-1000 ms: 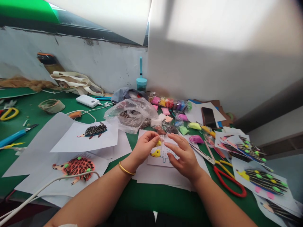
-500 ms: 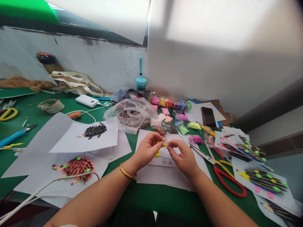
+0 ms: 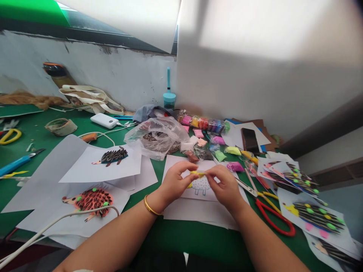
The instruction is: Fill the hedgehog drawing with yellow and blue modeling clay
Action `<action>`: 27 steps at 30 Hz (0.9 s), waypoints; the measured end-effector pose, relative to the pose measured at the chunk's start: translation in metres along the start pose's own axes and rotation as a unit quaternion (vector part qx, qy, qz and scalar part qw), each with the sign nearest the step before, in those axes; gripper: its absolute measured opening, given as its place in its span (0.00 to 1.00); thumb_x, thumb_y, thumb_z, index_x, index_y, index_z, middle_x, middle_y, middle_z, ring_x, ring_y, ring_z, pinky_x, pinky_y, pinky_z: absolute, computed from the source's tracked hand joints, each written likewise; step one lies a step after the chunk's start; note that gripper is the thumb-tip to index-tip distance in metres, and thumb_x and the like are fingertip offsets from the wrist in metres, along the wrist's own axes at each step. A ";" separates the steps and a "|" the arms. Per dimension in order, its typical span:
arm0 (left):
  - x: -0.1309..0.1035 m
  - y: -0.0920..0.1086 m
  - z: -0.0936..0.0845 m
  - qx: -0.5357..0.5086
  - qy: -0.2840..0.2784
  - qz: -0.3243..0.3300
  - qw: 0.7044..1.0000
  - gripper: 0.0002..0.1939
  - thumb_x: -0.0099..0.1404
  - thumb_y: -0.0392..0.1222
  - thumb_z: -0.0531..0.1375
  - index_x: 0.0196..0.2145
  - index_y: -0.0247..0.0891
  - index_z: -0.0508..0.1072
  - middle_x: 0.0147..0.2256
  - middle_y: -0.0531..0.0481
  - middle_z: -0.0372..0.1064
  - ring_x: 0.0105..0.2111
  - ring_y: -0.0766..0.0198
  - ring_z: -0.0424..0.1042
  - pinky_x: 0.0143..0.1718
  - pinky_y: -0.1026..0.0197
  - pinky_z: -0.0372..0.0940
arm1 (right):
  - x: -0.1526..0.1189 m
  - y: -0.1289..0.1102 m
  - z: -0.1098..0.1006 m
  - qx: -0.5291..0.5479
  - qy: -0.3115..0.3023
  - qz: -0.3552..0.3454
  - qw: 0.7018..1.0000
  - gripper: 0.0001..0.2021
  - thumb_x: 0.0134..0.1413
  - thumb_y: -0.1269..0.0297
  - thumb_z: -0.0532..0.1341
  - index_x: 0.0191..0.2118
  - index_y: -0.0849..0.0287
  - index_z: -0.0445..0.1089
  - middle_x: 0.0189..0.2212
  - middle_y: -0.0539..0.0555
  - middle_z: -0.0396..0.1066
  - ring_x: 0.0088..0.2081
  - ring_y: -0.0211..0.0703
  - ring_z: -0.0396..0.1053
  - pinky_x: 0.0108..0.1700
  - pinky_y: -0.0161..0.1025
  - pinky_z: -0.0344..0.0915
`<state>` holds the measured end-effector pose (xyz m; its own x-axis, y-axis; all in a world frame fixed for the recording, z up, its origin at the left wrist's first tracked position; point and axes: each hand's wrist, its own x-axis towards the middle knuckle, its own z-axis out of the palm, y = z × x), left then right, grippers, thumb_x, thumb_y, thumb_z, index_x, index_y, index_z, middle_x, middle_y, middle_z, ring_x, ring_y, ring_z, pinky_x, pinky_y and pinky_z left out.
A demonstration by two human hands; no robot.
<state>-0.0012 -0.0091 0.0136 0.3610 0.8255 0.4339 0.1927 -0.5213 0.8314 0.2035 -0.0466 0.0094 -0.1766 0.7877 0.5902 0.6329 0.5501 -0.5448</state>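
Note:
A small strip of yellow modelling clay point(image 3: 200, 174) spans the gap between my two hands. My left hand point(image 3: 176, 182) pinches its left end between thumb and fingers, while my right hand point(image 3: 226, 187) grips the other end. Both hands hover over a white sheet carrying a hedgehog drawing point(image 3: 201, 186), whose outlined body is filled with small marks and has two legs. Yellow clay point(image 3: 189, 180) covers the head part of the drawing, partly hidden by my left hand. More white paper point(image 3: 184, 209) lies beneath that sheet.
Red-handled scissors point(image 3: 275, 217) lie right of my right hand. Behind the drawing are a plastic bag of seeds point(image 3: 155, 138) and several clay packets point(image 3: 218, 155). Finished hedgehog pictures flank me, one on the left point(image 3: 93, 202), others on the right point(image 3: 314, 215). A white cable point(image 3: 56, 219) crosses the left papers.
My hands have drawn slightly apart, the right one moving rightward. The yellow clay between them now shows as a longer strip, and more of the drawing is visible.

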 end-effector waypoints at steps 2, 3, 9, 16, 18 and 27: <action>0.003 -0.007 -0.006 0.050 0.043 -0.008 0.998 0.11 0.66 0.40 0.60 0.46 0.41 0.74 0.42 0.47 0.73 0.41 0.61 0.71 0.46 0.57 0.66 | 0.001 0.017 -0.013 -0.060 0.071 0.017 0.995 0.05 0.61 0.67 0.58 0.36 0.55 0.71 0.31 0.53 0.72 0.34 0.45 0.68 0.39 0.42 0.64; 0.005 -0.012 -0.009 0.093 0.045 -0.015 0.995 0.10 0.67 0.38 0.58 0.45 0.41 0.75 0.42 0.47 0.72 0.42 0.61 0.71 0.45 0.57 0.66 | 0.001 0.026 -0.020 -0.106 0.099 0.027 0.989 0.05 0.61 0.67 0.58 0.37 0.56 0.71 0.32 0.53 0.72 0.35 0.46 0.68 0.41 0.43 0.64; 0.009 -0.037 -0.018 0.348 -0.047 -0.088 0.932 0.13 0.65 0.34 0.58 0.45 0.41 0.77 0.43 0.46 0.69 0.44 0.57 0.68 0.46 0.56 0.64 | -0.002 0.067 -0.044 -0.347 0.074 0.112 0.928 0.09 0.58 0.67 0.58 0.39 0.58 0.76 0.38 0.57 0.72 0.42 0.50 0.67 0.44 0.46 0.60; 0.009 -0.042 -0.016 0.415 -0.107 -0.106 0.897 0.11 0.68 0.39 0.56 0.38 0.42 0.79 0.39 0.46 0.69 0.41 0.56 0.67 0.41 0.57 0.60 | -0.005 0.053 -0.032 -0.395 -0.061 0.168 0.901 0.18 0.48 0.71 0.58 0.44 0.53 0.77 0.46 0.57 0.71 0.47 0.53 0.64 0.48 0.50 0.54; 0.009 -0.041 -0.016 0.414 -0.102 -0.109 0.898 0.11 0.68 0.40 0.56 0.38 0.41 0.79 0.39 0.46 0.69 0.41 0.57 0.67 0.42 0.57 0.60 | -0.002 0.046 -0.028 -0.379 -0.054 0.148 0.912 0.19 0.49 0.71 0.57 0.47 0.53 0.77 0.49 0.57 0.70 0.50 0.53 0.63 0.50 0.50 0.54; 0.009 -0.044 -0.017 0.403 -0.081 -0.124 0.903 0.09 0.67 0.38 0.57 0.42 0.41 0.76 0.40 0.47 0.72 0.42 0.56 0.69 0.43 0.57 0.61 | 0.011 0.031 0.011 -0.364 -0.201 0.091 0.905 0.21 0.57 0.71 0.57 0.52 0.43 0.73 0.55 0.54 0.68 0.54 0.52 0.59 0.50 0.48 0.50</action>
<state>-0.0222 0.0246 -0.0130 0.3316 0.9299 0.1591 0.8640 -0.3671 0.3446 0.2132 -0.0177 -0.0073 -0.1877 0.9645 0.1858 0.9819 0.1888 0.0121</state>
